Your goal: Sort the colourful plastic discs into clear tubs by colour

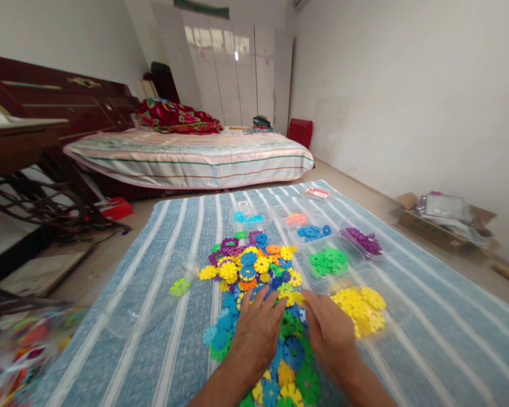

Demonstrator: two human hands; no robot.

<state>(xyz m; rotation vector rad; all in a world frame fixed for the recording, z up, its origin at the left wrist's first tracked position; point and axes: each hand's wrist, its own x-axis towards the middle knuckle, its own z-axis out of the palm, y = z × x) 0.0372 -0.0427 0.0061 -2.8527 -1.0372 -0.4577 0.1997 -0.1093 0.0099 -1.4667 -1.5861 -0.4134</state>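
A mixed pile of notched, flower-shaped plastic discs (248,273) lies on the striped cloth, in yellow, blue, green, orange and purple. My left hand (258,323) rests over the near half of the pile, its fingers apart and the tips among the discs. Just to the right, my right hand (331,327) is closed, with its fingertips at a yellow disc (297,298) near my left thumb. Beside my right hand stands a clear tub (401,302) of yellow discs (358,308). Both hands partly hide the discs beneath them.
Further clear tubs hold green (328,262), purple (362,241), blue (314,232), orange (296,218) and light-blue discs (249,217). A lime disc (180,287) lies left, by a faint transparent container (129,316). A bed (195,161) and a cardboard box (432,226) stand beyond the cloth.
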